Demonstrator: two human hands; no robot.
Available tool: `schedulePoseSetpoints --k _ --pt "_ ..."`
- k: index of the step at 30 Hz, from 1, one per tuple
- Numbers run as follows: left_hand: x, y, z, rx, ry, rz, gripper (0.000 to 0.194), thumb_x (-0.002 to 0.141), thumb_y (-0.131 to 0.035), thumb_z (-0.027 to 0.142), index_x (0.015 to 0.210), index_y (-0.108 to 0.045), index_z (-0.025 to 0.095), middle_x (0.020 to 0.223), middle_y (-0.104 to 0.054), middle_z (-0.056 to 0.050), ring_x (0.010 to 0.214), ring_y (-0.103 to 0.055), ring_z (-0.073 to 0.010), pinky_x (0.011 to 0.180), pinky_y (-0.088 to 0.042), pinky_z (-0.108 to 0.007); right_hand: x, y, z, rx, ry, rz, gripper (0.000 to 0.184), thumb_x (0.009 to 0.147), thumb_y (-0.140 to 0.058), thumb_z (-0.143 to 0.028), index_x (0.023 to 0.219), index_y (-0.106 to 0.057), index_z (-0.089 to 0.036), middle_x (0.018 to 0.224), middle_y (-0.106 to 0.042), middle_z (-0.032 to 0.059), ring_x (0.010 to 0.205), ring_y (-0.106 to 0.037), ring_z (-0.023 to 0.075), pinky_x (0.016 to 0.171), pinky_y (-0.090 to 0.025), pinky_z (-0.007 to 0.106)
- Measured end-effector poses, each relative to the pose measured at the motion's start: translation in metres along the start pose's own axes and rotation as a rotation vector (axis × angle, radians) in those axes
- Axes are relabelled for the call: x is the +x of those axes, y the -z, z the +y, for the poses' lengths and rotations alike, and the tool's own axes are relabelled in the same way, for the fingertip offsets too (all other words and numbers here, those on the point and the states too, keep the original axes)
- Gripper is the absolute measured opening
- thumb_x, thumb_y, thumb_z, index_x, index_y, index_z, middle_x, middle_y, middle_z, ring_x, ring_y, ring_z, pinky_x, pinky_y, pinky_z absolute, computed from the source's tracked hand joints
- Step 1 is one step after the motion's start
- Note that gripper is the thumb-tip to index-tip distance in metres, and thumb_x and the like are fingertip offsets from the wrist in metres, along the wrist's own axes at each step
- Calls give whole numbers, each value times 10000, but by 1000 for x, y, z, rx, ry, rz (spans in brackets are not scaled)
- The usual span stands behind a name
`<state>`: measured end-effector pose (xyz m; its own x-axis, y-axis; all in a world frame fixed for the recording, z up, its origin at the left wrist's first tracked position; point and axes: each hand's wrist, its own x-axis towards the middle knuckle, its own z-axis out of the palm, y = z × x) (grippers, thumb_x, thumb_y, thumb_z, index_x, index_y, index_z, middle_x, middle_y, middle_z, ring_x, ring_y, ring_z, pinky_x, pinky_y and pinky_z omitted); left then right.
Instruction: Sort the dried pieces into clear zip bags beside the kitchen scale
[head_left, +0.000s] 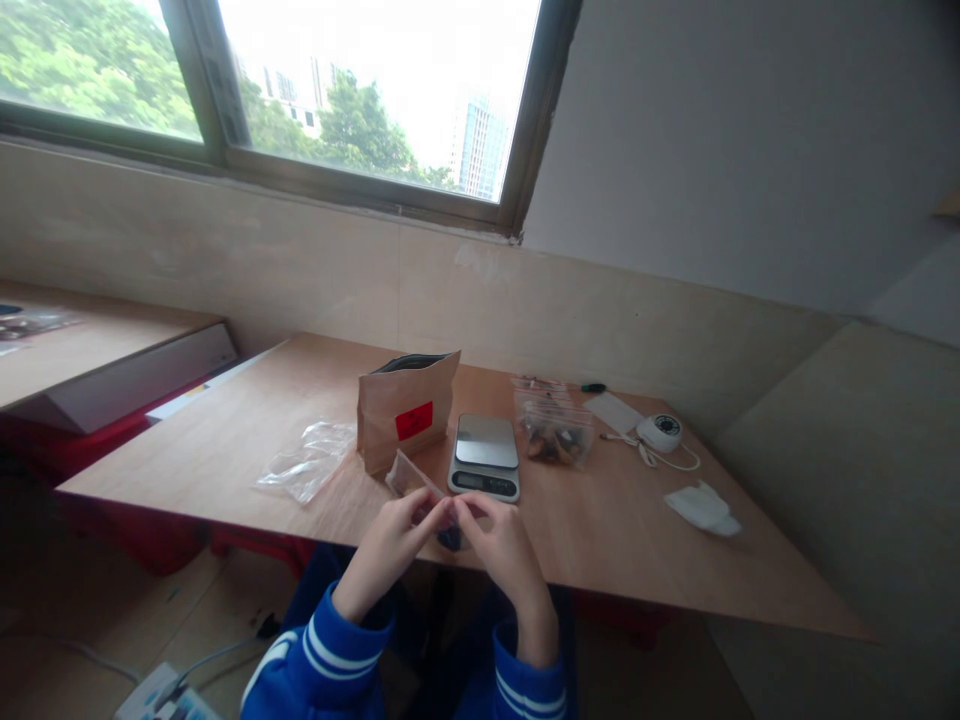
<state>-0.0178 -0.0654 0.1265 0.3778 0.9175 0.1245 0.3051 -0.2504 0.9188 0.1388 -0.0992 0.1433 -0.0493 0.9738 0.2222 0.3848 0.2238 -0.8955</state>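
Note:
My left hand (405, 530) and my right hand (495, 535) meet at the table's front edge, fingertips pinched close together. Between them is a clear plastic zip bag (409, 472), its upper left corner sticking up past my left fingers. Most of the bag, and whatever it may hold, is hidden behind my hands. Just beyond stands a digital kitchen scale (486, 455) with nothing on its steel plate. To its left a brown paper pouch (405, 412) with a red label stands upright, its top open.
Filled clear zip bags (556, 435) lie right of the scale. Farther right are a white dome-shaped device (660, 432) with a cable, a white sheet (613, 412), a green-capped pen (593, 387) and crumpled tissue (703, 508). Flat clear plastic bags (307, 460) lie at left.

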Motion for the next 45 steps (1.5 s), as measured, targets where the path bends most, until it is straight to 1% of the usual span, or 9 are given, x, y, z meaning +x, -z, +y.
schedulePoseSetpoints --k 6,14,19,21,26,29,32,37,45 --pt "-3 1 3 36 12 -15 323 885 -450 443 749 -580 181 721 -664 -35 700 -624 -192 646 -450 -268 -1 -1 8 1 -48 -48 308 895 -508 -365 771 -707 -165 727 -705 28 707 -650 169 655 -473 239" --pt "-3 -1 4 51 -13 -46 312 902 -424 421 831 -603 176 793 -685 -45 749 -624 -194 683 -453 -274 -1 5 11 50 -41 -80 322 875 -536 -399 766 -720 -158 764 -699 37 753 -646 177 711 -474 259" --pt "-3 -1 8 73 -9 -75 320 906 -409 434 824 -584 179 789 -673 -38 764 -621 -192 700 -455 -274 0 2 18 44 -62 -46 282 862 -549 -364 736 -705 -165 711 -700 22 695 -643 165 660 -472 241" --pt "-3 -2 8 71 -9 -63 308 909 -405 424 811 -568 182 780 -663 -33 752 -615 -185 685 -448 -265 1 0 19 45 -62 -30 260 862 -550 -360 762 -701 -173 727 -705 20 699 -649 166 658 -478 240" --pt "-2 -5 3 102 4 1 310 916 -380 413 799 -556 185 731 -632 -24 677 -579 -174 632 -420 -261 2 -4 15 19 -55 -33 197 851 -578 -360 836 -688 -196 803 -716 23 754 -665 178 672 -487 248" --pt "-1 -6 1 63 10 -13 305 926 -355 389 830 -562 187 789 -648 -36 745 -594 -185 679 -425 -268 2 -5 12 -44 -23 -18 182 866 -557 -329 798 -663 -197 776 -702 15 741 -660 169 698 -485 256" --pt "-2 -5 2 54 34 -21 310 929 -346 380 806 -554 186 796 -648 -42 769 -594 -192 704 -422 -279 3 -6 10 -64 -17 1 176 868 -553 -328 779 -633 -199 749 -688 5 717 -655 161 698 -488 257" --pt "-2 -6 4 17 37 -12 318 936 -327 400 814 -533 191 808 -634 -40 773 -585 -190 720 -422 -292 2 -5 9 -7 -17 -9 169 842 -598 -366 834 -630 -200 800 -693 12 764 -655 165 716 -499 260" --pt "-3 -4 2 1 21 -35 356 946 -300 416 770 -519 198 771 -596 -18 757 -567 -172 726 -422 -280 0 -2 10 39 -40 -14 149 832 -615 -339 811 -663 -199 790 -710 7 777 -664 167 702 -512 245"
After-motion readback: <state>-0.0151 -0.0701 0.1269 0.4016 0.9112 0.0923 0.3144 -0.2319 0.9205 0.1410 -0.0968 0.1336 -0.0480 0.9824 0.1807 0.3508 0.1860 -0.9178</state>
